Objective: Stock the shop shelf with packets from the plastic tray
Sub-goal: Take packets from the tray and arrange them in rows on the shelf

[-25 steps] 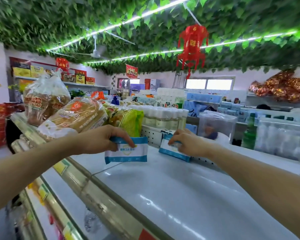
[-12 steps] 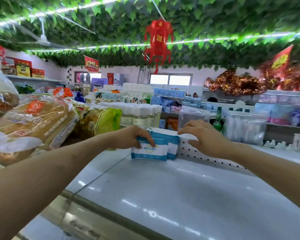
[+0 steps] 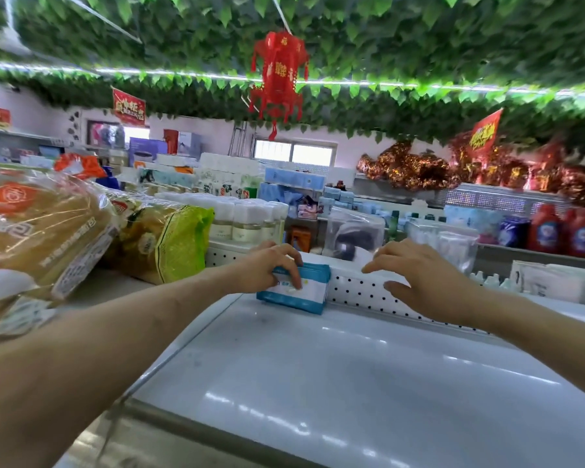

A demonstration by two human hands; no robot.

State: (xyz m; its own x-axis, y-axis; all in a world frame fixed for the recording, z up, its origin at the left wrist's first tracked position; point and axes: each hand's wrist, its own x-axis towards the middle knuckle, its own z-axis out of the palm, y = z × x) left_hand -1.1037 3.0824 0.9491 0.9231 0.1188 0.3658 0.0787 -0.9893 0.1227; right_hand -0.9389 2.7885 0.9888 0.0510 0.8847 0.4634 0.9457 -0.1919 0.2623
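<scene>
Right hand (image 3: 419, 278) has lifted off, fingers (image 3: 390, 254) spread; left hand (image 3: 264, 268) pinches packets (image 3: 299, 293) on white shelf (image 3: 352, 383).

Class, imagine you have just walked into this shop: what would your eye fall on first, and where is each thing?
A red lantern hangs at top centre from a ceiling covered in green leaves. Below it, the left hand holds blue-and-white packets upright against the shelf's perforated white wall, with the right hand open beside them. Bagged bread fills the left edge.
</scene>
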